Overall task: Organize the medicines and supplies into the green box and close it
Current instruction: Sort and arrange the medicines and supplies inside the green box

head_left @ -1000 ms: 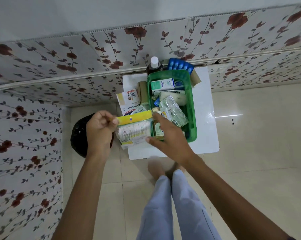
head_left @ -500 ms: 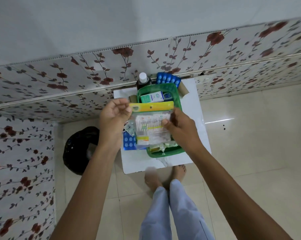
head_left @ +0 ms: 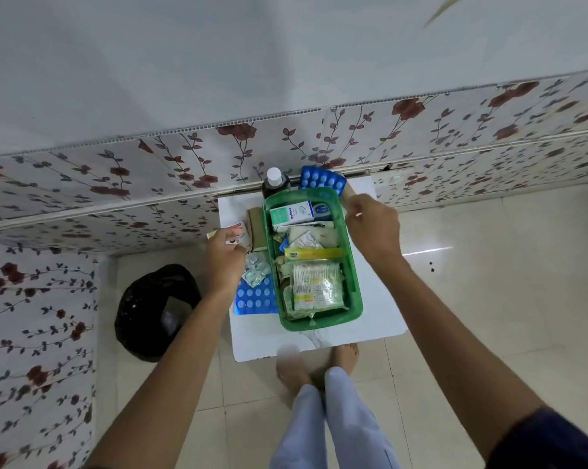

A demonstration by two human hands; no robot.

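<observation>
The green box [head_left: 354, 292] stands open on a small white table [head_left: 384, 309]. A clear packet of cotton swabs with a yellow header [head_left: 314, 282] lies on top of the medicines inside it, in front of a white-green carton [head_left: 291, 213]. My left hand [head_left: 223, 262] is left of the box, its fingertips closed on a small white carton with red print [head_left: 240, 229]. My right hand [head_left: 374, 228] hovers at the box's far right corner with loosely bent fingers and nothing in it, next to a brown roll [head_left: 348, 192].
Behind the box stand a dark bottle with a white cap [head_left: 275, 184] and a blue blister pack [head_left: 321, 180]. Left of it lie a tan bandage roll [head_left: 256, 228], silver blister strips [head_left: 257, 270] and another blue blister sheet [head_left: 255, 297]. A black bin bag [head_left: 154, 309] sits on the floor.
Both hands let go of the swab packet, which now lies in the green box. My left hand moved left to the white carton; my right hand moved to the box's far right corner.
</observation>
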